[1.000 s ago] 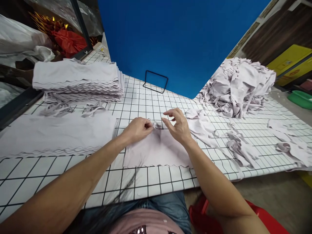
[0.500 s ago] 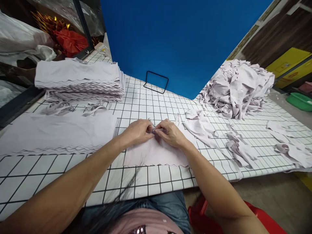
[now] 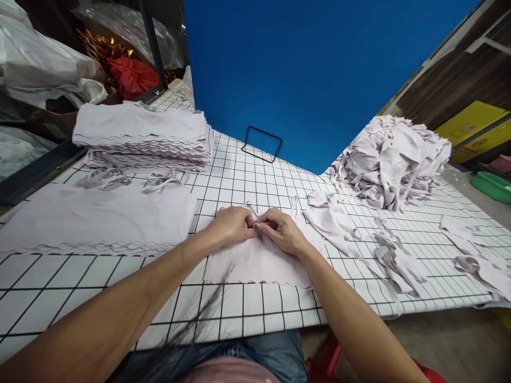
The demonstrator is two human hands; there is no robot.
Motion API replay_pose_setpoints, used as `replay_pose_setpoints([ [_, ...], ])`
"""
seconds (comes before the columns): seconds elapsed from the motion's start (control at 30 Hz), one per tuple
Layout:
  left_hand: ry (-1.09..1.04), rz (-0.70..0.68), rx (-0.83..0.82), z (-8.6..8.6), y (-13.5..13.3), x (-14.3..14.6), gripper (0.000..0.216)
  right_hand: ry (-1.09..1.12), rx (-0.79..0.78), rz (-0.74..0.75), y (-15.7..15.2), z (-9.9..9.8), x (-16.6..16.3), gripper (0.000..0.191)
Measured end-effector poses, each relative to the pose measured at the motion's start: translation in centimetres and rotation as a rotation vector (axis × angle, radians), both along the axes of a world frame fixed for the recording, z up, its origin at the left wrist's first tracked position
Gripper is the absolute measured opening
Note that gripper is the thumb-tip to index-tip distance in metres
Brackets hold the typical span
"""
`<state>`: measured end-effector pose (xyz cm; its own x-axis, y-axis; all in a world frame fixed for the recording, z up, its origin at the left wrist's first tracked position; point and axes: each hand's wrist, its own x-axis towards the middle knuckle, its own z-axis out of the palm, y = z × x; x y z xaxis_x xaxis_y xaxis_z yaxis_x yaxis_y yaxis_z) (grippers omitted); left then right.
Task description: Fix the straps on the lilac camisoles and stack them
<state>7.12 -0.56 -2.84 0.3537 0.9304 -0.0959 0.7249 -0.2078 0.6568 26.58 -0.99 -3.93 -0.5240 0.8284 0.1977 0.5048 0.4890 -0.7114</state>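
Observation:
A pale pinkish-white fabric piece [image 3: 259, 266] with a wavy lower edge lies flat on the grid-patterned tablecloth [image 3: 239, 314] in front of me. At its upper edge my left hand [image 3: 235, 224] is closed, fingers pinching the cloth. Close beside it my right hand [image 3: 279, 230] pinches the same edge between thumb and forefinger. A small fold of cloth shows between the fingertips, and a thin strip sticks up just behind them. To the left lies a flat pile of similar fabric pieces [image 3: 99, 218].
A tall stack of folded fabric [image 3: 143, 130] stands at back left. A heap of fabric scraps [image 3: 395, 159] sits at back right, with loose strips [image 3: 331, 215] nearer. A blue panel [image 3: 311, 69] rises behind a black wire frame [image 3: 262, 144]. A red stool [image 3: 327, 361] is below the table.
The view has shifted slightly, so the table contents appear lower and a little to the right. Both hands keep pinching the fabric's upper edge with barely any movement.

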Motion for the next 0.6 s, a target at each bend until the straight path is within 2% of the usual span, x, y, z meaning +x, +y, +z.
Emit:
replay_pose_setpoints([
  [0.37,0.081,-0.043,-0.041,0.44,-0.11,0.23,0.013,-0.016,0.118,0.032,-0.03,-0.07,-0.43,0.007],
  [0.6,0.087,-0.049,-0.031,0.48,-0.11,0.37,0.015,-0.072,0.117,0.037,-0.07,0.19,-0.13,0.008],
])
